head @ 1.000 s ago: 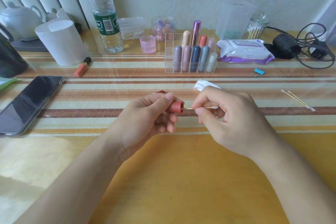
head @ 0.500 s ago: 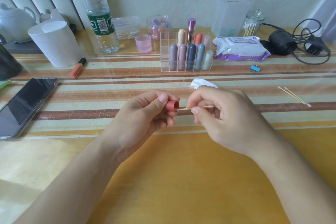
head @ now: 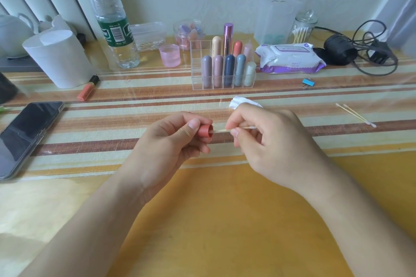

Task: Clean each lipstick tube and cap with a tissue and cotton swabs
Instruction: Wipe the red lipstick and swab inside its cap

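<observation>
The left hand (head: 171, 141) grasped a short coral-red cylindrical lipstick cap (head: 205, 134) between thumb and curled fingers, its open mouth turned toward three o'clock. The cap sat above the striped tablecloth (head: 135, 119) at the middle of the view. The right hand (head: 270, 141) pinched a thin wooden-stemmed cotton swab (head: 225, 130) between thumb and fingertips. The stem lay level, and its nine o'clock end reached the cap's mouth; blur hid whether the tip was inside. A crumpled white tissue (head: 238, 102) showed just past the right hand at twelve o'clock, and contact between them could not be told. Farther off at twelve o'clock stood a clear acrylic compartment organiser (head: 197, 80) holding upright pastel lipstick tubes (head: 229, 69) in two rows. At one o'clock lay a white and purple soft pack of wet wipes (head: 290, 58), with a small blue binder clip (head: 308, 82) near it. Two loose cotton swabs (head: 355, 114) lay side by side at three o'clock, well apart from the hands. A black smartphone (head: 24, 135) lay face up at nine o'clock, and an orange marker pen with a black end (head: 87, 91) rested at ten o'clock beside a white paper roll (head: 58, 58).
</observation>
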